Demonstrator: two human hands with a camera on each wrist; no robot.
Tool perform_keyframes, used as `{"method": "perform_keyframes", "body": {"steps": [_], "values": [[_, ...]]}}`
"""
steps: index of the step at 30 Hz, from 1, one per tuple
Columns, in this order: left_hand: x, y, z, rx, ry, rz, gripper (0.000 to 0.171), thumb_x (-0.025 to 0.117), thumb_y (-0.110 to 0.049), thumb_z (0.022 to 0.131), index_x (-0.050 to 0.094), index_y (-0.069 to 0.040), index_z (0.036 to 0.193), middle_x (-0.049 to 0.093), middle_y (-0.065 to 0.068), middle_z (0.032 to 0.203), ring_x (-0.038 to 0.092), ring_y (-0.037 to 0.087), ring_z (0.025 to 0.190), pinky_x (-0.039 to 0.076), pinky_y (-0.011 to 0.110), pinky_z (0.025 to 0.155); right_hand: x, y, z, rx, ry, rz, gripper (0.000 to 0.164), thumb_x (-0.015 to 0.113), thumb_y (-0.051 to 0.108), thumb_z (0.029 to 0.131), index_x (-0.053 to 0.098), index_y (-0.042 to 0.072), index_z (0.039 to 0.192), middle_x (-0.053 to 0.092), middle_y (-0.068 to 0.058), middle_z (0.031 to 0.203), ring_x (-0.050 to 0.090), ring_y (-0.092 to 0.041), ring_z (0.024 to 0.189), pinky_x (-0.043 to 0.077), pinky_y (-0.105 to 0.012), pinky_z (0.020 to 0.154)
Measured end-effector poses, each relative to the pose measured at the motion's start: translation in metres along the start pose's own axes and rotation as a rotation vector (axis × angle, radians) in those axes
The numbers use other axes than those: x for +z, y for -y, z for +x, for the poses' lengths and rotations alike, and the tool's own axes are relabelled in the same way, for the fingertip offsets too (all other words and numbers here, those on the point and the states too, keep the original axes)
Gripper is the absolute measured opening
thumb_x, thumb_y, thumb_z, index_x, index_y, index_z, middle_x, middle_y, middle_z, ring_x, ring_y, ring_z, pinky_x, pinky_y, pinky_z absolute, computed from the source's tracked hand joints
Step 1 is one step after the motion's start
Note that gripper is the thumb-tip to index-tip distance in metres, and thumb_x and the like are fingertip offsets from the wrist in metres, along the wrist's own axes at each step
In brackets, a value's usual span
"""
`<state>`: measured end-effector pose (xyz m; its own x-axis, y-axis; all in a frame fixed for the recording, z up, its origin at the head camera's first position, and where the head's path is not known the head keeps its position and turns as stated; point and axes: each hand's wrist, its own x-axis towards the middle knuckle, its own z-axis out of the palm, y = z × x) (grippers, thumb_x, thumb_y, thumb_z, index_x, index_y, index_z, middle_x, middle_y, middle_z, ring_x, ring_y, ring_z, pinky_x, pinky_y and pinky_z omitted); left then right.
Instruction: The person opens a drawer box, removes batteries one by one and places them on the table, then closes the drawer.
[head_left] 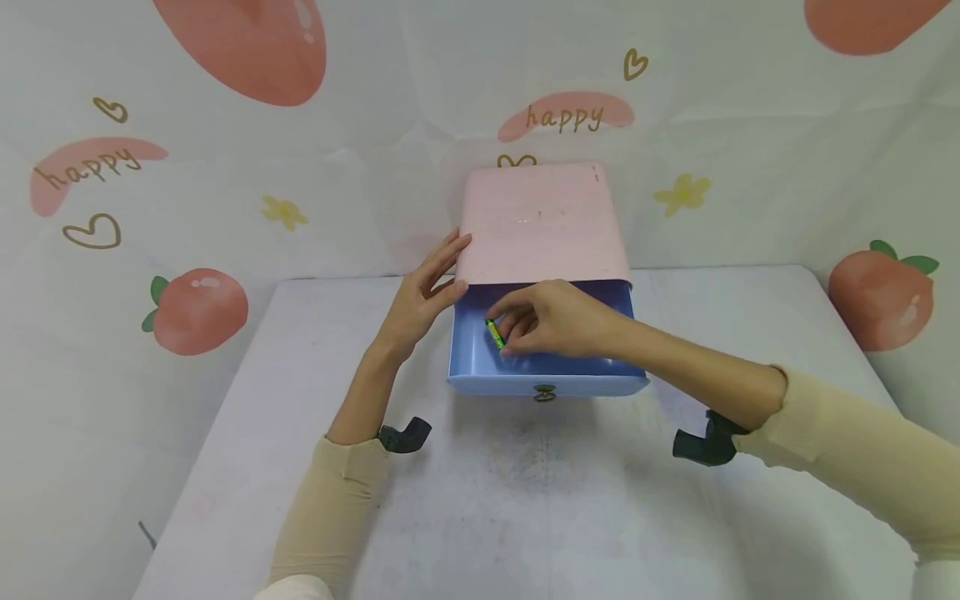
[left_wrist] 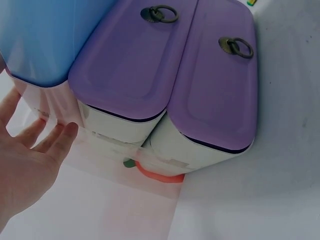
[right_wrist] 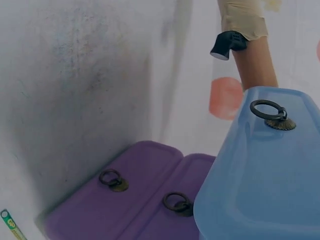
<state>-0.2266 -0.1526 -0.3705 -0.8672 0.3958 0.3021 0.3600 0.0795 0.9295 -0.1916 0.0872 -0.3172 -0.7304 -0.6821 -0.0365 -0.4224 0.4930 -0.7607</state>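
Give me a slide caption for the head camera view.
Right hand holds a small green-and-yellow cylinder at an open blue drawer while the left hand touches the pink box.

On the bench (head_left: pixel 540 500), the open drawer (head_left: pixel 471 346) juts forward from its case (head_left: pixel 543 221), above two lower drawers (left_wrist: pixel 215 90). A battery (head_left: pixel 495 335) is over the open drawer's left part, in the right hand (head_left: pixel 558 321); another battery (right_wrist: pixel 12 225) lies right of the stack.

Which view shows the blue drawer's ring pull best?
The right wrist view: the ring pull shows large and unobstructed on the blue drawer, its ridged base distinct. The head view shows it small, from above; the left wrist view catches part of the drawer, not this pull.
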Motion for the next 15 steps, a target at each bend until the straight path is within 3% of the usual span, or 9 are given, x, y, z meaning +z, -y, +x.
{"method": "perform_keyframes", "body": {"steps": [15], "values": [[0.001, -0.002, 0.0, -0.006, -0.008, 0.003, 0.056, 0.06, -0.022, 0.099, 0.043, -0.02, 0.152, 0.025, -0.009, 0.162, 0.033, 0.019, 0.144, 0.032, 0.045, 0.116, -0.008, -0.002, -0.016, -0.03, -0.029, 0.053, 0.041, 0.082, 0.014, 0.084, 0.068, 0.003, 0.121, 0.07, 0.001, 0.09, 0.067, -0.013, 0.081, 0.057, -0.026, 0.08]]}}
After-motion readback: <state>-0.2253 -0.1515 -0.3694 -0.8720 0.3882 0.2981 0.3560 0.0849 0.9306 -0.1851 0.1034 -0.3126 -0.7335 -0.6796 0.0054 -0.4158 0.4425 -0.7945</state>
